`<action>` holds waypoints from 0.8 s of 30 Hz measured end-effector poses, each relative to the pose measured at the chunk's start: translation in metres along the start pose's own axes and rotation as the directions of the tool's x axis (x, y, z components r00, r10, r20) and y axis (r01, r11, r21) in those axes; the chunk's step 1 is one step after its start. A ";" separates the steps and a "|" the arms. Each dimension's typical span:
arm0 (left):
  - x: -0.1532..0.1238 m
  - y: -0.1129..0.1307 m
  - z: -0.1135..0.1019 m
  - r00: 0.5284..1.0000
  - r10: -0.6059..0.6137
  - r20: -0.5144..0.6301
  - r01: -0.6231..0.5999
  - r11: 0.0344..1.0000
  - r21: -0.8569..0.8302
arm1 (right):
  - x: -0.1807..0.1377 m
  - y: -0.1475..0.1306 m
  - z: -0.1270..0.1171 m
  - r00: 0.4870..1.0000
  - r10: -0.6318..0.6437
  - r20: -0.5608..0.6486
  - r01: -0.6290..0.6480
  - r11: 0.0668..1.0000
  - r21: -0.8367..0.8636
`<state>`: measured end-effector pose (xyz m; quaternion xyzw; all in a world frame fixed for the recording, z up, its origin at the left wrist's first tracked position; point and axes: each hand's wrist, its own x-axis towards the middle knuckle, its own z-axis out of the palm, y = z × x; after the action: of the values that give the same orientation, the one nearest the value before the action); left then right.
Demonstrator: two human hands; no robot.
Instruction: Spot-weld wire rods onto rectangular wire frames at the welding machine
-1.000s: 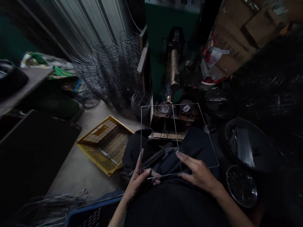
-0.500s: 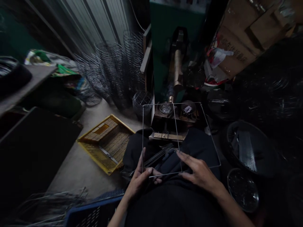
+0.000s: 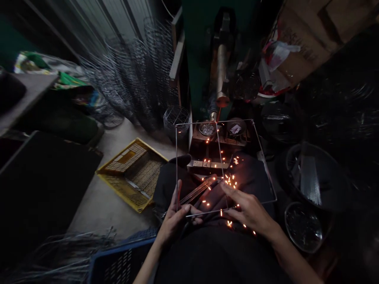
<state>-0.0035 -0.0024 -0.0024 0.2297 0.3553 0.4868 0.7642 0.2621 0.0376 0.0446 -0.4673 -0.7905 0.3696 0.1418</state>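
Observation:
Between my hands is a rectangular wire frame (image 3: pixel 177 157) with a cross wire down its middle. My left hand (image 3: pixel 174 215) is closed around its near left corner, thumb over the near wire. My right hand (image 3: pixel 248 209) pinches the middle wire near its close end. The frame's far edge meets the tip of a spot welder (image 3: pixel 222 77), where an orange glow shows. Bright sparks (image 3: pixel 230 181) scatter over my lap and around my right hand. A bundle of thin metal rods (image 3: pixel 198 189) lies on my lap under the frame.
A yellow plastic crate (image 3: pixel 111 185) stands on the floor at left, a blue crate (image 3: pixel 97 256) nearer me. Wire mesh cylinders (image 3: pixel 133 71) are stacked behind. A small dish of metal bits (image 3: pixel 207 128) sits below the welder. Dark round tubs (image 3: pixel 328 173) and cardboard (image 3: pixel 314 47) are at right.
Sparks and an orange glow have appeared at the welder tip and over my lap. The wire frame has shifted slightly up in view; both hands keep their hold.

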 end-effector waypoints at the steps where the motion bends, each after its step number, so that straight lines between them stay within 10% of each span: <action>1: 0.003 0.000 -0.003 1.000 0.002 0.005 -0.002 1.000 0.001 | 0.002 0.003 0.002 1.000 -0.005 -0.011 0.005 1.000 -0.006; 7: 0.076 0.029 -0.019 0.996 0.084 0.041 -0.086 0.996 0.035 | 0.062 0.028 -0.013 0.988 -0.034 -0.148 0.000 0.974 -0.224; 15: 0.206 0.106 -0.024 0.970 0.194 0.145 -0.200 0.979 0.030 | 0.182 0.049 -0.093 0.940 -0.089 -0.329 -0.085 0.873 -0.479; 24: 0.254 0.139 -0.021 0.957 0.249 0.150 -0.253 0.967 0.008 | 0.233 0.069 -0.124 0.900 -0.114 -0.420 -0.113 0.870 -0.480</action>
<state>-0.0309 0.2865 0.0000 0.3189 0.2723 0.5566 0.7172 0.2548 0.3109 0.0520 -0.5581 -0.8064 0.0419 0.1908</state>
